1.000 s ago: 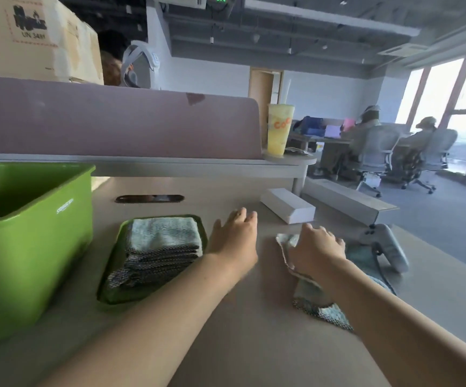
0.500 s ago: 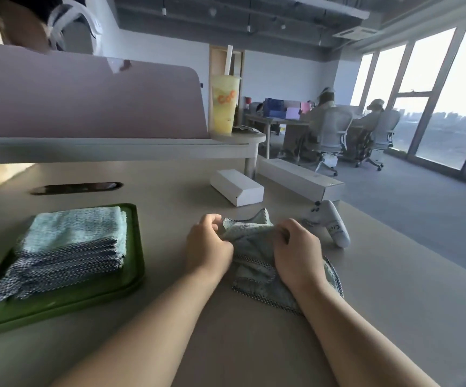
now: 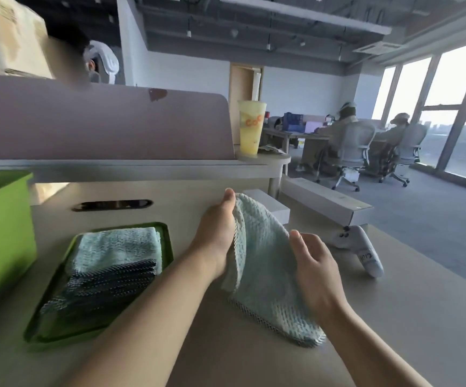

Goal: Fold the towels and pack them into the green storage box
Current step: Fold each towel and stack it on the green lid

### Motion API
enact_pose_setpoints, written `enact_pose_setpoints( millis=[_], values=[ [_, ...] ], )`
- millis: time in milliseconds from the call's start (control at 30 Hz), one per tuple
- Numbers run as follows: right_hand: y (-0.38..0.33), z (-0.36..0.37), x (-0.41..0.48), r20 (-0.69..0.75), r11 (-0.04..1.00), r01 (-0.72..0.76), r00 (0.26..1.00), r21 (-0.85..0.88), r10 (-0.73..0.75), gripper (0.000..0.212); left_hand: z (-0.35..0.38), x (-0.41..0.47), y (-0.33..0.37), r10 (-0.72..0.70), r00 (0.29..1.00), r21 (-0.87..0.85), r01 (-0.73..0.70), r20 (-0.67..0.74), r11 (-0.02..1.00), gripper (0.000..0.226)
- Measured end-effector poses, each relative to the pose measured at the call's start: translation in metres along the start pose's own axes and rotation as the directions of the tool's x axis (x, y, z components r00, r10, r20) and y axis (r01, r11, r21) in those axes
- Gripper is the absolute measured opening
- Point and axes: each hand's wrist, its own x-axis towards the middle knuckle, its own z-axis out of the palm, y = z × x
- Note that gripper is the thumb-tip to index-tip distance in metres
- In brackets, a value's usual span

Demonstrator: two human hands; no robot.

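A light teal towel is lifted at its far edge and droops down to the table between my hands. My left hand grips its upper left edge. My right hand holds its right side with the fingers curled around the cloth. A stack of folded teal towels lies on a green tray-like lid to the left. The green storage box stands at the far left, only partly in view.
A white controller lies right of the towel. Two white boxes, a small box and a long box, sit behind. A yellow drink cup stands on the raised shelf by the purple divider. People sit at desks beyond.
Both hands have gathered the crumpled towel and raised its far edge off the table, so it now hangs spread between them. The camera view has swung back left, showing the box again.
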Motion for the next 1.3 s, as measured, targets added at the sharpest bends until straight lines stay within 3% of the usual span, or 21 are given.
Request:
enact_pose_setpoints(
  millis=[67, 133, 200, 267, 367, 467, 567, 667, 700, 800, 900, 967, 1067, 1233, 1300],
  values=[
    [-0.015, 0.009, 0.005, 0.075, 0.997, -0.063, 0.995, 0.045, 0.060, 0.040, -0.014, -0.006, 0.022, -0.022, 0.998, -0.117, 0.029, 0.060, 0.993, 0.049],
    [-0.035, 0.021, 0.011, 0.255, 0.956, -0.219, 0.953, 0.193, 0.166, 0.045, -0.031, -0.014, 0.044, -0.021, 0.993, -0.216, 0.045, 0.114, 0.975, 0.049],
    [-0.057, 0.034, 0.014, 0.477, 0.860, -0.399, 0.851, 0.319, 0.218, 0.048, -0.049, -0.023, 0.064, -0.009, 0.988, -0.278, 0.052, 0.154, 0.959, 0.046],
    [-0.075, 0.049, 0.019, 0.638, 0.806, -0.486, 0.748, 0.337, 0.184, 0.055, -0.066, -0.026, 0.079, 0.033, 0.991, -0.288, 0.006, 0.130, 0.958, 0.047],
    [-0.099, 0.067, 0.024, 0.822, 0.771, -0.579, 0.553, 0.265, 0.134, 0.056, -0.084, -0.022, 0.101, 0.190, 0.981, -0.281, -0.191, -0.032, 0.940, 0.053],
    [-0.121, 0.082, 0.033, 0.904, 0.796, -0.567, 0.422, 0.211, 0.061, 0.053, -0.104, -0.017, 0.116, 0.299, 0.941, -0.190, -0.326, -0.158, 0.926, 0.037],
    [-0.146, 0.098, 0.038, 0.946, 0.765, -0.593, 0.319, 0.250, -0.061, 0.042, -0.131, -0.014, 0.121, 0.281, 0.935, -0.278, -0.335, -0.216, 0.900, 0.062],
    [-0.158, 0.109, 0.031, 0.964, 0.801, -0.556, 0.250, 0.222, -0.093, 0.035, -0.148, -0.007, 0.124, 0.256, 0.921, -0.343, -0.351, -0.294, 0.871, 0.030],
    [-0.157, 0.114, 0.027, 0.976, 0.837, -0.520, 0.208, 0.170, -0.069, 0.035, -0.148, -0.007, 0.123, 0.246, 0.930, -0.355, -0.334, -0.273, 0.873, 0.030],
    [-0.154, 0.131, 0.012, 0.997, 0.883, -0.466, 0.073, 0.059, -0.029, 0.010, -0.143, -0.004, 0.129, 0.297, 0.936, -0.311, -0.344, -0.191, 0.886, 0.070],
    [-0.151, 0.141, 0.013, 0.994, 0.821, -0.562, 0.088, 0.101, -0.062, 0.012, -0.144, -0.007, 0.138, 0.344, 0.920, -0.225, -0.382, -0.189, 0.896, 0.090],
    [-0.149, 0.140, 0.022, 0.989, 0.777, -0.617, 0.141, 0.126, -0.049, 0.014, -0.149, 0.005, 0.131, 0.292, 0.936, -0.261, -0.337, -0.195, 0.905, 0.075],
    [-0.147, 0.125, 0.039, 0.951, 0.730, -0.652, 0.310, 0.203, 0.012, 0.021, -0.159, 0.001, 0.118, 0.154, 0.984, -0.422, -0.177, -0.088, 0.889, 0.042],
    [-0.145, 0.097, 0.062, 0.833, 0.663, -0.657, 0.546, 0.359, 0.089, 0.040, -0.176, 0.009, 0.113, 0.142, 0.964, -0.341, -0.214, -0.224, 0.915, 0.038],
    [-0.145, 0.089, 0.066, 0.793, 0.663, -0.640, 0.599, 0.388, 0.114, 0.041, -0.178, 0.013, 0.112, 0.139, 0.953, -0.300, -0.220, -0.268, 0.928, 0.035]
  ],
)
